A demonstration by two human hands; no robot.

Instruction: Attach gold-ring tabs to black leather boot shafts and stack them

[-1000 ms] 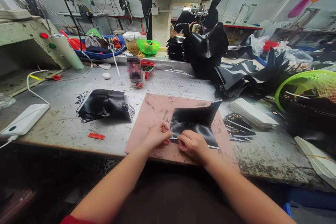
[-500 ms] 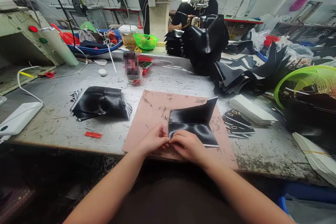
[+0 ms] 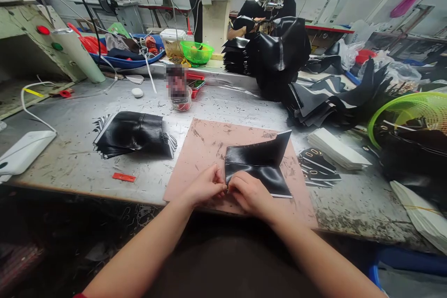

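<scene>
A glossy black leather piece with a seam across it lies on the pink board, its far right corner standing up. At its near left corner my left hand pinches with thumb and forefinger along the edge. My right hand is closed over the same corner, fingertips nearly meeting the left ones. Both hands grip the edge there; any smaller thing between the fingertips is hidden. Left of the board rests a stack of similar black leather pieces.
Small black tabs with metal rings and a white strip stack lie right of the board. A red strip sits near the front edge. A green basket stands at right; a sewing machine and another person's arm are behind.
My hands stay at the leather's corner with only slight finger movement. The whole view has shifted a little.
</scene>
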